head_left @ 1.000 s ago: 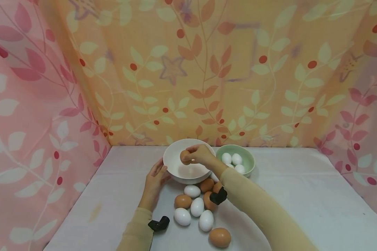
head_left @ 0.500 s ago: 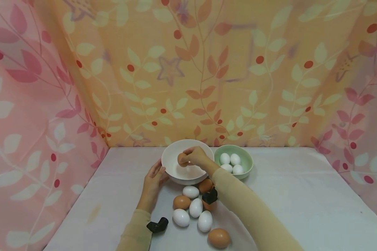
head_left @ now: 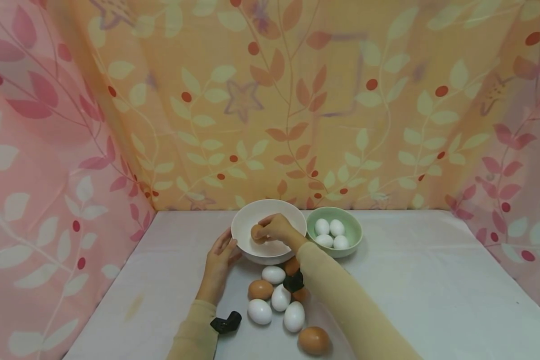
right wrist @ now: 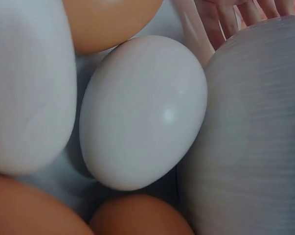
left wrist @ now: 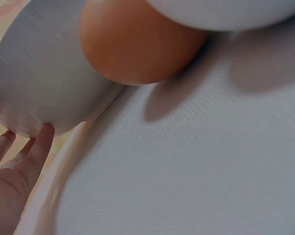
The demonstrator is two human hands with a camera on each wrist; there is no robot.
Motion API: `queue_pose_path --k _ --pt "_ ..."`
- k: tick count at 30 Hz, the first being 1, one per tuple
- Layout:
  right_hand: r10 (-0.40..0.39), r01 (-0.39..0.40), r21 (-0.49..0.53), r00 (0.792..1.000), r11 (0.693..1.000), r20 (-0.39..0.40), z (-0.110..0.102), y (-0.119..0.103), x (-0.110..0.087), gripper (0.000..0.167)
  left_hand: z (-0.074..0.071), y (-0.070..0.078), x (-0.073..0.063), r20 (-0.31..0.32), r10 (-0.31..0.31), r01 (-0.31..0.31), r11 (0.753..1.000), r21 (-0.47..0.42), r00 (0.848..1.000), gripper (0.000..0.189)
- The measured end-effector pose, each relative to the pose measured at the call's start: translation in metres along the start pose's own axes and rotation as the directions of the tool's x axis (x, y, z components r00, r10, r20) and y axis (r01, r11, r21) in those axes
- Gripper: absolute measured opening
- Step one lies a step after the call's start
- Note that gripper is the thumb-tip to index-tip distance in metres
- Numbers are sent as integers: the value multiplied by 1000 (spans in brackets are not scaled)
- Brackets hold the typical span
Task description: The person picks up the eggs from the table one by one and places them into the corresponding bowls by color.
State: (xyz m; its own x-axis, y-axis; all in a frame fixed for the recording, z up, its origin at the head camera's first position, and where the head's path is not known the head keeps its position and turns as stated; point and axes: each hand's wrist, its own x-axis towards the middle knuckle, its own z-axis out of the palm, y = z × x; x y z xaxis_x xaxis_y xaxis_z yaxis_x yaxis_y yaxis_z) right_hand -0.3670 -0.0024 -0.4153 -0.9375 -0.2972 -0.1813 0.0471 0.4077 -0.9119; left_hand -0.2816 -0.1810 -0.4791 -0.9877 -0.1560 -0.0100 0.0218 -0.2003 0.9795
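Note:
Over the inside of the white bowl (head_left: 270, 260), my right hand (head_left: 278, 229) pinches a brown egg (head_left: 257, 233) between thumb and fingers, low in the bowl. Whether the egg touches the bottom cannot be told. My left hand (head_left: 220, 259) rests its fairly straight fingers against the bowl's left side; the left wrist view shows the fingertips (left wrist: 45, 132) on the bowl's outer wall (left wrist: 44, 68). The right wrist view shows a white egg (right wrist: 145, 112) beside the bowl, but not the right hand.
A green bowl (head_left: 353, 227) with several white eggs (head_left: 336, 228) stands right of the white bowl. In front lie several loose white and brown eggs, one brown egg (head_left: 314, 341) nearest the front. Patterned cloth (head_left: 270, 150) walls off the back and sides.
My right hand has moved slightly left and down into the white bowl with the brown egg. My left hand keeps its place at the bowl. The head view has shifted slightly.

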Motion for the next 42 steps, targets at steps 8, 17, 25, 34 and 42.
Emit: queue_pose_path --k 8,17,25,34,42 --pt "30 -29 -36 999 999 19 3 2 -3 37 0 -1 1 -2 -8 8 1000 -1 1000 54" --pt "34 -31 -103 999 994 24 3 3 -3 39 1 2 0 -2 -7 7 1000 3 1000 56" --pt "13 -2 -197 998 980 58 3 7 -1 40 0 2 -1 5 -25 26 1000 -10 1000 55" --pt "1 9 -205 999 979 49 3 9 -2 41 -2 -1 -2 5 -29 29 1000 -2 1000 54" --pt "-117 119 -100 993 988 26 -12 -5 -24 37 -1 -1 1 -6 -22 22 1000 15 1000 53"
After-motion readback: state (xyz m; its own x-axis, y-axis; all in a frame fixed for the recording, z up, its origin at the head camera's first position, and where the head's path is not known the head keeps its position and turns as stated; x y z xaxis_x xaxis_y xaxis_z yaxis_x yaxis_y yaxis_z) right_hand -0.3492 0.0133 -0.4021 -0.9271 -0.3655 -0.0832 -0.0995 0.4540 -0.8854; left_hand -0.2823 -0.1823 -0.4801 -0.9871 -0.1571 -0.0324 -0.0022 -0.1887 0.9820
